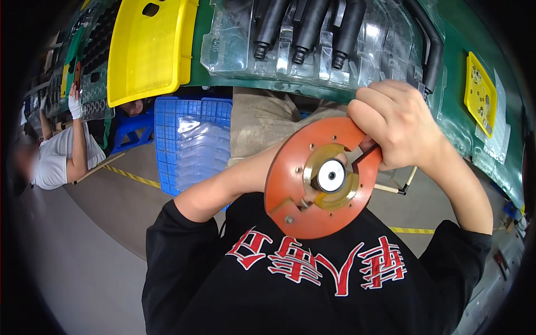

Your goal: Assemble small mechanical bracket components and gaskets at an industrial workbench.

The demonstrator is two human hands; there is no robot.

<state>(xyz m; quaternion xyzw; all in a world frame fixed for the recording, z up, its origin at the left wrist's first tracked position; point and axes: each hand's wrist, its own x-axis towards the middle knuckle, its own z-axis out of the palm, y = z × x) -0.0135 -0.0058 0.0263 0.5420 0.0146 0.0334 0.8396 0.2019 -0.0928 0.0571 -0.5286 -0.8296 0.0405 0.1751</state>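
An orange round disc (290, 190) with a brass ring and a white-and-black round part at its centre is held up close in front of me, over my black shirt. My right hand (399, 125) is closed around the disc's upper right rim, fingers curled at a notch there. My left hand is hidden behind the disc; only its forearm (223, 187) shows, running up to the disc's left edge.
A green workbench (463, 111) curves across the top with clear plastic trays (312, 50) of black tubular parts, a yellow tray (148, 50) and a small yellow plate (480, 95). A blue crate (192, 142) holds clear trays below. Another person (61, 151) sits at left.
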